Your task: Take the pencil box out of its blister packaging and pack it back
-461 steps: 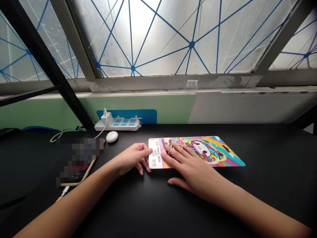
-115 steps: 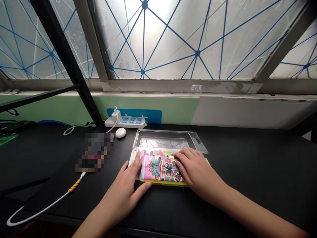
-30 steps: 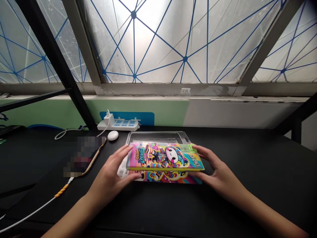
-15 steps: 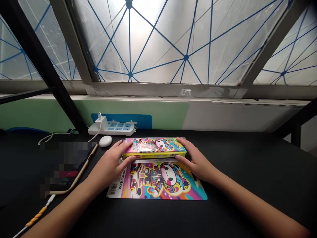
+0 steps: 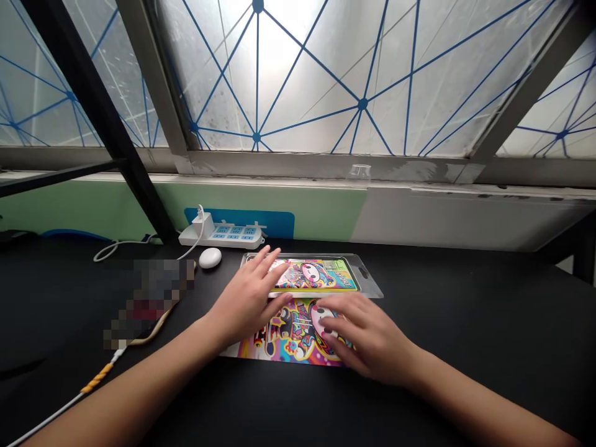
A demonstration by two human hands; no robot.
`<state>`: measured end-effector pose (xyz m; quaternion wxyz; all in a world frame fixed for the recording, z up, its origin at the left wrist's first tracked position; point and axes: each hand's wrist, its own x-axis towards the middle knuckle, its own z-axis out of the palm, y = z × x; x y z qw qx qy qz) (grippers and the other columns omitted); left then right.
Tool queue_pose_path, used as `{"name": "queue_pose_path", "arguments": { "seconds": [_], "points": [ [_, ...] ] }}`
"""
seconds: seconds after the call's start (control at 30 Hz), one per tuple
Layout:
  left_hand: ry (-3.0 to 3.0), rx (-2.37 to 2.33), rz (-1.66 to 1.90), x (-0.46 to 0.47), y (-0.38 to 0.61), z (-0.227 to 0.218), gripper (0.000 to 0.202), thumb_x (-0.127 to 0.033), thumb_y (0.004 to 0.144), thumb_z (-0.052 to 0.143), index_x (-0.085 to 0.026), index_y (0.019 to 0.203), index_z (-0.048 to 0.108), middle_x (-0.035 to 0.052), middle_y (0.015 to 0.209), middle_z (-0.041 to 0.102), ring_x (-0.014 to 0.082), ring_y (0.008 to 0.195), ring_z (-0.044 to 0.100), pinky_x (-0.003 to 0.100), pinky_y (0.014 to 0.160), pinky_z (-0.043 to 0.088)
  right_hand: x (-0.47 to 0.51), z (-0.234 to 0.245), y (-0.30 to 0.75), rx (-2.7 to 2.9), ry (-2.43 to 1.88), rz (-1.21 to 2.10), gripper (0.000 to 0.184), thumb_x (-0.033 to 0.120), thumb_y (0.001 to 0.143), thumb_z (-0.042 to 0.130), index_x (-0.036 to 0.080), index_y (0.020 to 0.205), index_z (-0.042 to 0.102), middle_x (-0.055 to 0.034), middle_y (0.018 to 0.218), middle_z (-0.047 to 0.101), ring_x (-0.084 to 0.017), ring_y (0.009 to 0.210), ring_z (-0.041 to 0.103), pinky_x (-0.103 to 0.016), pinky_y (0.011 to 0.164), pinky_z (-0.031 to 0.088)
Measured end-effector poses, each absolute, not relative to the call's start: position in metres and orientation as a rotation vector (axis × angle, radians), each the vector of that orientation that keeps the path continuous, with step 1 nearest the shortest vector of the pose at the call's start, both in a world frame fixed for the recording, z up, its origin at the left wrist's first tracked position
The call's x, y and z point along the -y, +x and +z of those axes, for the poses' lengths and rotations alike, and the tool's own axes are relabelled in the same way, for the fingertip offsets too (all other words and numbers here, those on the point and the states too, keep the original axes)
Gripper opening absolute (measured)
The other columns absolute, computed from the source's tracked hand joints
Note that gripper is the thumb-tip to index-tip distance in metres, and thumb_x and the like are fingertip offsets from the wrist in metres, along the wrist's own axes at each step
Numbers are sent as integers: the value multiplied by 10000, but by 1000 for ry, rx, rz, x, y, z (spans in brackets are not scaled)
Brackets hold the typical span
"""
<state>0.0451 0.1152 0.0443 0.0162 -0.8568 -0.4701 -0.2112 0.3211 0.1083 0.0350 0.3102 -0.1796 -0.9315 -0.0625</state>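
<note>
A colourful pencil box (image 5: 316, 276) with a cartoon face lies in a clear plastic tray (image 5: 370, 287) on the black table. In front of it is a flat printed card (image 5: 284, 347) in the same bright style, partly covered by both hands. My left hand (image 5: 251, 295) rests at the left end of the pencil box, its fingers spread; whether it presses on the box I cannot tell. Over the right part of the card is my right hand (image 5: 372, 335), with loosely curved, separated fingers and nothing visible in them.
Behind, against the wall, sits a white power strip (image 5: 237, 236) with a plugged-in charger. A round white case (image 5: 210, 257) lies before it. To the left are a blurred device (image 5: 153, 304) and its white cable (image 5: 56, 413). A black metal post (image 5: 93, 105) slants at the left.
The right hand has left the box's right end and come down over the card. The box, held between both hands before, now lies flatter in the tray. The view has shifted slightly left.
</note>
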Motion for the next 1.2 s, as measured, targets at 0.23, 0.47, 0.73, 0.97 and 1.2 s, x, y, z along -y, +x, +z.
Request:
{"name": "queue_pose_path", "arguments": {
  "seconds": [0.23, 0.47, 0.73, 0.97, 1.2],
  "points": [
    [-2828, 1629, -297, -135, 68, 55, 591, -566, 1061, 316, -296, 1584, 376, 150, 1667, 307, 427, 1551, 177, 642, 1159, 311, -102, 32, 313, 2642, -509, 107, 255, 293, 981, 578, 188, 1195, 666, -130, 1240, 726, -267, 1159, 667, -434, 975, 535],
    [-2880, 1643, -304, -135, 54, 50, 523, -554, 1067, 322, -385, 1553, 413, 95, 1681, 291, 372, 1554, 219, 617, 1205, 233, -102, 31, 311, 2929, -1025, 647, 811, 673, 982, 436, 271, 1641, 187, -50, 1696, 191, -328, 1562, 178, -596, 1254, 173],
    [-2781, 1675, -408, -133, 49, 55, 437, -581, 1018, 469, -273, 1280, 634, 153, 1590, 451, 430, 1487, 361, 743, 1122, 284, -96, 42, 308, 2974, -1126, 687, 882, 767, 919, 452, 295, 1624, 214, -11, 1691, 147, -345, 1565, 136, -603, 1259, 164],
    [-2715, 1391, -555, -127, 56, 41, 357, -507, 960, 636, -210, 1158, 653, 184, 1512, 534, 389, 1393, 499, 639, 1069, 404, -95, 37, 309, 2983, -1123, 604, 880, 754, 922, 463, 232, 1607, 282, -77, 1663, 248, -391, 1533, 236, -638, 1216, 280],
    [-2713, 924, -747, -129, 62, 30, 207, -171, 1037, 514, -228, 1067, 711, 24, 1190, 776, 229, 1141, 700, 442, 1047, 435, -101, 39, 334, 2930, -1081, 591, 721, 674, 958, 498, 320, 1577, 392, -45, 1630, 388, -372, 1497, 350, -634, 1191, 341]
  ]
}}
